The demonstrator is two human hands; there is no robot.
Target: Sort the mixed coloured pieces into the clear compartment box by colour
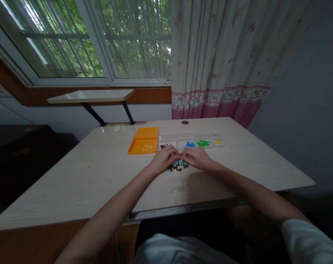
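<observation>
"What takes up the most room?"

"The pale desk [72, 183], with the orange case [147, 132] open on it. Beyond the case and higher up is the window [138, 47]; the flowered curtain [210, 55] hangs beyond it to the right"

"And after those?"

"A raised shelf [91, 96] on dark supports, behind the case and to its left. Then the clear tray [169, 138], a long, divided one, just beside the case on its right"

"Where are the hands?"

"Both are nearer the person than the case and to its right. The left hand [165, 158] is the closer to it, the right hand [198, 157] farther off. They lean in over the mixed pile [178, 166], their fingertips close to each other"

"Are the fingers closed on anything?"

"They are bent on both hands, but I cannot tell whether either hand's are together, apart or clamped on a small piece"

"What is in that pile?"

"Tiny brown, blue, green and pale pieces, loose on the desk, nearer the person than the case and to its right"

"Anything smaller?"

"The little groups. In the tray, going rightward from the case, come brown pieces [163, 146], blue pieces [189, 145], green pieces [203, 143] and yellow pieces [218, 142], with the blue and green ones in separate compartments. A few white pieces [147, 147] lie scattered inside the case itself, in its near half"
</observation>
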